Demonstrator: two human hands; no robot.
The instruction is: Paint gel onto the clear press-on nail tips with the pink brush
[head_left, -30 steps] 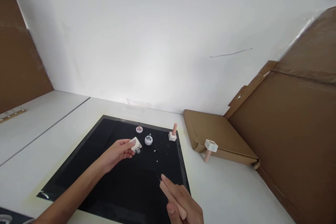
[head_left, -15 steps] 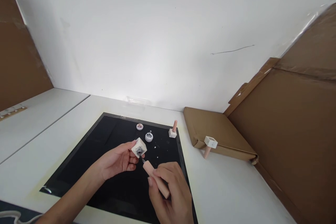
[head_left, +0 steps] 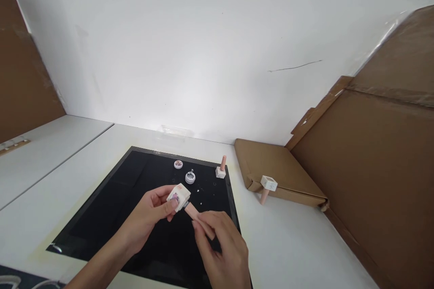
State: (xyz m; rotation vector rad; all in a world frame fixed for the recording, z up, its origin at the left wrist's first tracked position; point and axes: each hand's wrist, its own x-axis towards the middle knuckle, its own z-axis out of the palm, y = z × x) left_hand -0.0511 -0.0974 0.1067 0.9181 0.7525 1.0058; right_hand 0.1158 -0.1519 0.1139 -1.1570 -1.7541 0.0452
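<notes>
Between its thumb and fingers, my left hand [head_left: 154, 210] grips a white square nail polish bottle [head_left: 179, 196], tilted with its neck toward the lower right. My right hand [head_left: 222, 246] is closed on the long pink brush cap [head_left: 198, 220]. The cap lines up with the bottle's neck, with a short dark stretch showing between them; the brush hairs cannot be seen. Beyond the hands on the black mat [head_left: 111, 203] sit a small open jar [head_left: 190, 177] of grey content and a round white lid [head_left: 178, 164].
A second pink-capped bottle [head_left: 220, 171] stands upright at the mat's far right corner. Another bottle [head_left: 269, 184] rests cap-down by a flat cardboard box [head_left: 281, 162]. Small white flecks dot the mat. A white wall [head_left: 190, 54] rises behind, with brown cardboard [head_left: 383, 158] on the right.
My left hand has turned the bottle so its printed side shows instead of its opening. The brush cap has come closer to the neck, covering most of the brush stem.
</notes>
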